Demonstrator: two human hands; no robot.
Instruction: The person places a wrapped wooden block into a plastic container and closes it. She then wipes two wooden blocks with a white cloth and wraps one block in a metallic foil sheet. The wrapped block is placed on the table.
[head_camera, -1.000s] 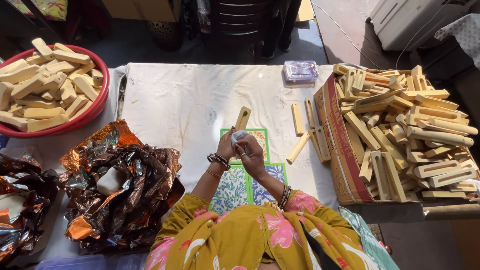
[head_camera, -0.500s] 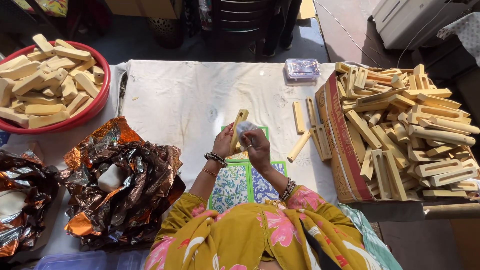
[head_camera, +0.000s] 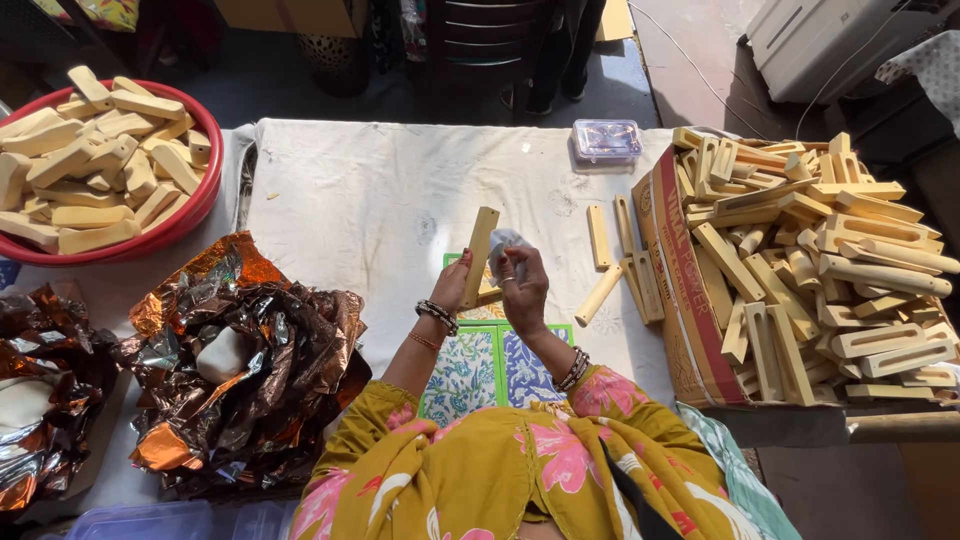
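Note:
My left hand (head_camera: 453, 288) holds a pale wooden stick (head_camera: 479, 250) upright over the white cloth-covered table (head_camera: 370, 190). My right hand (head_camera: 523, 287) grips a small white rag (head_camera: 503, 245) and presses it against the side of the stick. Both hands are raised above a green and blue patterned cloth (head_camera: 490, 365) that lies on the table in front of me. A few loose wooden pieces (head_camera: 615, 260) lie just right of my hands.
A cardboard box (head_camera: 668, 270) heaped with wooden pieces sits at the right. A red basin (head_camera: 180, 222) of wooden blocks stands far left. Crumpled copper foil (head_camera: 250, 340) with a white lump lies near left. A small plastic container (head_camera: 606, 140) sits at the back.
My hands and the stick have lifted slightly and shifted right. The rag has moved along the stick's side.

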